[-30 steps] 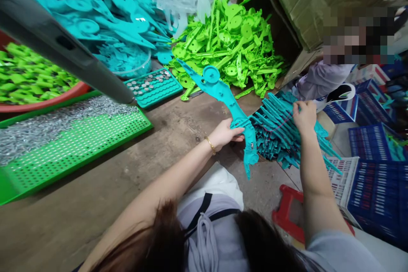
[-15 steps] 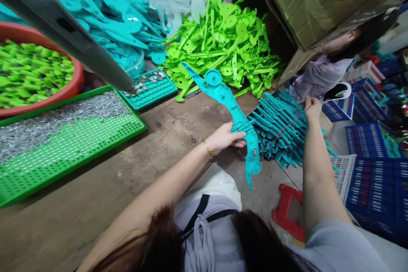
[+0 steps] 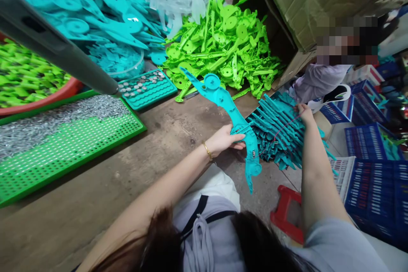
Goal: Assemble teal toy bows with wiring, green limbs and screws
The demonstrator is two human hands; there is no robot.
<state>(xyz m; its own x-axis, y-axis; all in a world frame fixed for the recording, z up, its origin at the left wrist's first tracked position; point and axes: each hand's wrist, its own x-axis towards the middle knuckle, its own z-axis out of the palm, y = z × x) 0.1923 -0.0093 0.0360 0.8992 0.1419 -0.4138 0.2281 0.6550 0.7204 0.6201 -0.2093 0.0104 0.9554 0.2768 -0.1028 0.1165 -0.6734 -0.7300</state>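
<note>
My left hand (image 3: 227, 138) is closed round the middle of a turquoise plastic bow-shaped piece (image 3: 236, 112), whose ribbed inner side faces up. A small metal spring-like part (image 3: 253, 154) sits in its lower half. Over a stack of similar turquoise pieces (image 3: 280, 123) at the right, my right hand (image 3: 305, 114) pinches a thin red string (image 3: 288, 124). The string runs down and left from those fingers across the stack, and a small dark bit shows near its lower end.
Lime-green parts (image 3: 223, 46) and turquoise parts (image 3: 105, 4) are heaped behind. Metal pins lie in a green tray (image 3: 95, 136); a teal tray (image 3: 146, 97) holds small discs. A grey bar (image 3: 63, 46) crosses the left. Another person (image 3: 321, 78) sits beyond, near blue crates (image 3: 376, 195) and a red stool (image 3: 283, 216).
My right hand has moved left and slightly down with the string, which now bends more. My left hand holds the bow-shaped piece almost still. The grey bar has shifted left in view.
</note>
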